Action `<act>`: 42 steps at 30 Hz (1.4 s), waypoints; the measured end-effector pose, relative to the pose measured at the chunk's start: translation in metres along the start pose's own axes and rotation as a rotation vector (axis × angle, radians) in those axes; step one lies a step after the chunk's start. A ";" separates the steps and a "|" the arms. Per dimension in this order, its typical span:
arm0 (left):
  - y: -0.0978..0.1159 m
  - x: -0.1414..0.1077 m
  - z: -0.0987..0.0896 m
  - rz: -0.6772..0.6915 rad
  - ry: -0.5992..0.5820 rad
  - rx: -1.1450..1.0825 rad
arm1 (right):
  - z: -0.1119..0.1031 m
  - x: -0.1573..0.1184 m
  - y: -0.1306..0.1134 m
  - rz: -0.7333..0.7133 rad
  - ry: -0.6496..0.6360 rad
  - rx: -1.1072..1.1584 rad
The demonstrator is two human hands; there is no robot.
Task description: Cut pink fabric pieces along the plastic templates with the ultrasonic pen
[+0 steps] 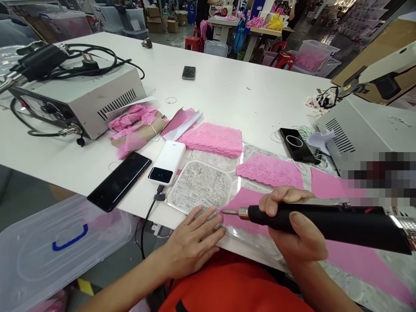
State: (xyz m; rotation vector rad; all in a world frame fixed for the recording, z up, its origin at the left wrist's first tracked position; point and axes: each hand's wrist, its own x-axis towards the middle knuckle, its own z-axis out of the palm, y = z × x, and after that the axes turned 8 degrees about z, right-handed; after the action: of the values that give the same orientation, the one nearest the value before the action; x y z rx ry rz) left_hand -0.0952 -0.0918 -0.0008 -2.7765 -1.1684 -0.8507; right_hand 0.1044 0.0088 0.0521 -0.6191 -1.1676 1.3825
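My right hand [294,225] is wrapped round a black handpiece [344,225] with a narrow metal tip, which points left. The tip is over the left corner of a pink fabric piece [243,206] at the front table edge. My left hand [196,242] lies flat with fingers spread, its fingertips by that corner and on the marbled grey pad [199,184]. Behind the fabric piece lies a pink lace stack [269,170], and a larger lace pile [212,138] sits farther back. More pink fabric [364,264] stretches out under the handpiece on the right.
A black phone [120,180] and a white power bank [167,162] with a cable lie left of the pad. A grey machine box [107,97] carries another handpiece [42,60]. At right are another black phone [297,145] and a second box [373,125]. A lidded bin [65,242] stands below left.
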 end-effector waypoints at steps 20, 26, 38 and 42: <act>-0.002 0.013 -0.001 0.077 0.065 0.029 | -0.029 0.019 -0.027 -0.176 0.233 0.051; 0.004 0.055 0.023 0.149 0.174 -0.003 | -0.113 0.014 -0.072 -0.310 0.539 -0.064; 0.047 0.150 0.081 0.324 0.033 -0.055 | -0.169 -0.005 -0.074 -0.264 0.570 -0.032; 0.045 0.149 0.082 0.327 -0.038 -0.048 | -0.172 -0.001 -0.072 -0.252 0.527 -0.008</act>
State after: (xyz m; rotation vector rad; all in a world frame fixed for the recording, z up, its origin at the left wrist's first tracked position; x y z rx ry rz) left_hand 0.0592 -0.0089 0.0104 -2.9150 -0.6730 -0.8035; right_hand 0.2877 0.0454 0.0540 -0.7574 -0.7929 0.9237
